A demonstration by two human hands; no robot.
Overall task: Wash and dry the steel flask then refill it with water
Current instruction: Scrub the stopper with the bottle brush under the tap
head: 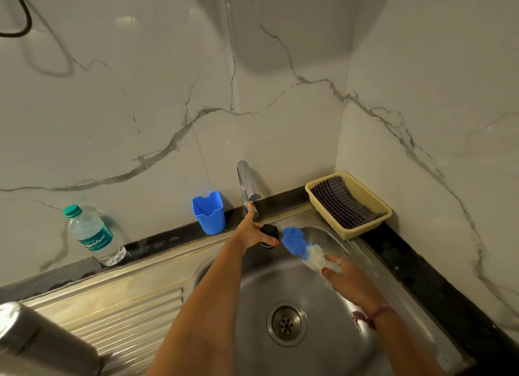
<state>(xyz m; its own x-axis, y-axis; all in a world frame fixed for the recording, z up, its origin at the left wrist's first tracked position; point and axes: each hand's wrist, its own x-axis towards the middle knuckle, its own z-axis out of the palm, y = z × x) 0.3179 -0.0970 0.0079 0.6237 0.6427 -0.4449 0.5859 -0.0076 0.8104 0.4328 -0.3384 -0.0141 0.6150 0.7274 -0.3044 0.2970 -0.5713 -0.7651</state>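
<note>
Below marble-veined wall tiles (pixel 126 117), steel sink (pixel 331 266)

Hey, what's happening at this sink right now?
A person is washing up at a steel sink. The left hand reaches to the tap, index finger up at the lever, with a small black cap under its thumb. The right hand holds a blue-and-white scrubber over the basin. The steel flask stands on the drainboard at lower left, untouched. No running water shows.
</note>
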